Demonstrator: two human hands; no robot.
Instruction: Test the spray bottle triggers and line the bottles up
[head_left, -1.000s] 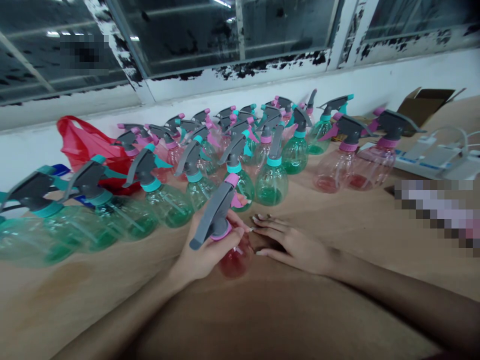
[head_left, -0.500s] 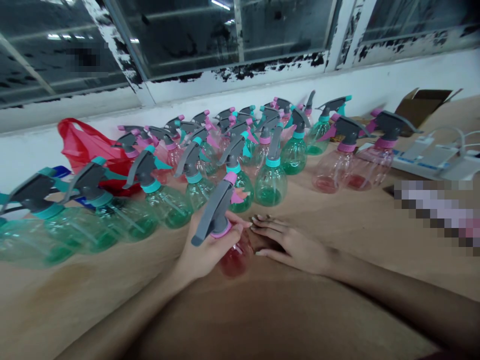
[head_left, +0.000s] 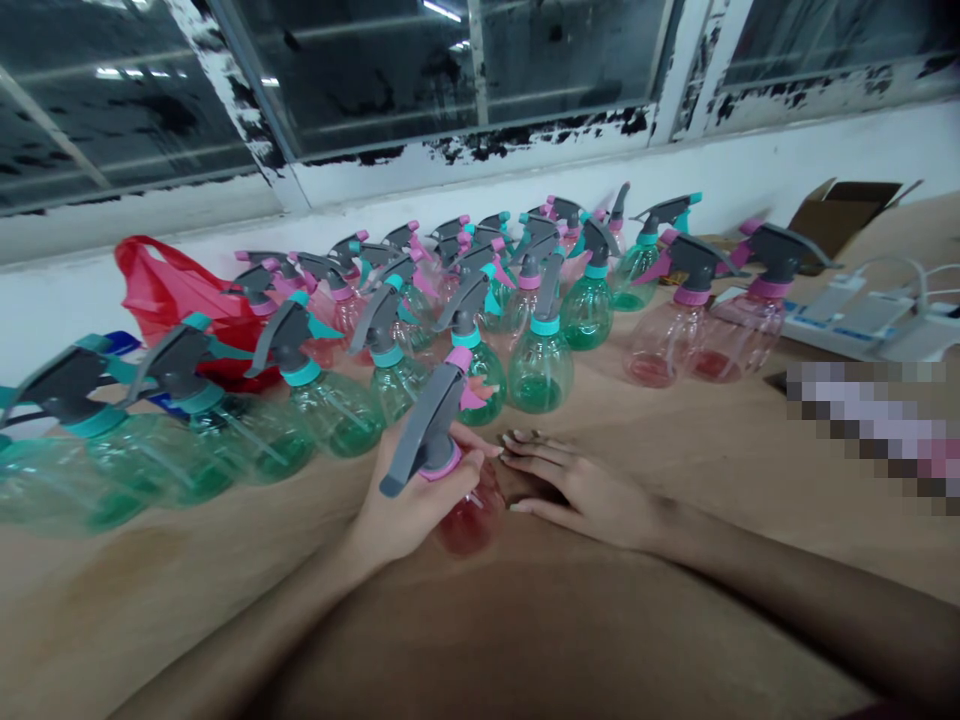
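Gripping the pink spray bottle [head_left: 471, 522] around its collar [head_left: 445, 464], the left hand [head_left: 411, 508] is nearer me than the clustered bottles' foremost green bottle [head_left: 541, 385]; the right hand [head_left: 596, 490] lies loosely spread before that one. I'd hold firmly, sparing the trigger [head_left: 472, 394], the free palm steadying the base.

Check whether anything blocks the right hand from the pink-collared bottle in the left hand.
Nothing visible stands between them: the right hand rests just beside the pink-collared bottle; whether they touch is unclear. The left hand holds the bottle near its neck.
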